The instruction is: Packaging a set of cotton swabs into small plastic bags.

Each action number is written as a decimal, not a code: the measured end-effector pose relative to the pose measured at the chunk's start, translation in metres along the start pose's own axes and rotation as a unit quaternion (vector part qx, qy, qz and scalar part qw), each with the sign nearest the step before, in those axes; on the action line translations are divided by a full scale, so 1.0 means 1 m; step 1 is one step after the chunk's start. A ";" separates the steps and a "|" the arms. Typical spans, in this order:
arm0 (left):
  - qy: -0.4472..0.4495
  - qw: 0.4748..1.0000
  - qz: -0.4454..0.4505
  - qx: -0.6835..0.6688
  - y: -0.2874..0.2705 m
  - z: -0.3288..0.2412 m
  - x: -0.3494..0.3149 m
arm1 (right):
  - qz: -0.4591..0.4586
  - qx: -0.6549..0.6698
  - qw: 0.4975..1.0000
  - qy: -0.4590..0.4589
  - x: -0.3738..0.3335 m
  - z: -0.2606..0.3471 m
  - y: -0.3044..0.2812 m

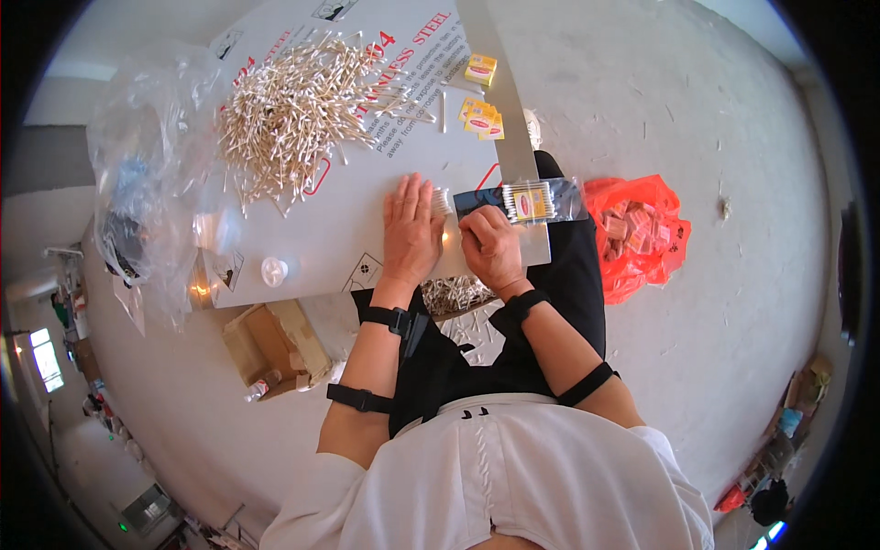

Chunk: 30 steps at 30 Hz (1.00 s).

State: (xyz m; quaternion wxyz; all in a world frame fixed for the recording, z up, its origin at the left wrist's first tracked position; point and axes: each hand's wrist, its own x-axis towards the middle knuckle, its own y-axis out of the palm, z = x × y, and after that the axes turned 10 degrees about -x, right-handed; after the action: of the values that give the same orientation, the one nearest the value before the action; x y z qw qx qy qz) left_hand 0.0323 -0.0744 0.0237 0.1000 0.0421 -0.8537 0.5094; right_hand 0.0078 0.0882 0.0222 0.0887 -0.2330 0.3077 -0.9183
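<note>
A small bundle of cotton swabs is pressed flat under the open left hand, while a clear pouch with a yellow label, already filled, is pinched by the right hand. Farther along the white surface, yellow labels and a large loose swab heap are left unpacked.

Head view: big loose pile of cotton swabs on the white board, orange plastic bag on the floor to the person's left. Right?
Not quite. In the head view the orange plastic bag lies on the floor to the person's right, beyond the right hand. The cotton swabs are indeed piled loose on the white board.
</note>
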 end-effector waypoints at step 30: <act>-0.014 0.997 -0.016 -0.071 -0.009 0.017 0.120 | 0.022 -0.020 1.000 0.000 -0.001 -0.001 -0.002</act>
State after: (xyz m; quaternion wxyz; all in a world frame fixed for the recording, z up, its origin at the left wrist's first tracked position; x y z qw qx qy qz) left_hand -0.0859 -0.0901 0.0488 0.0990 0.0554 -0.8884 0.4449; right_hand 0.0086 0.0904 0.0219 0.1036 -0.2279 0.3311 -0.9098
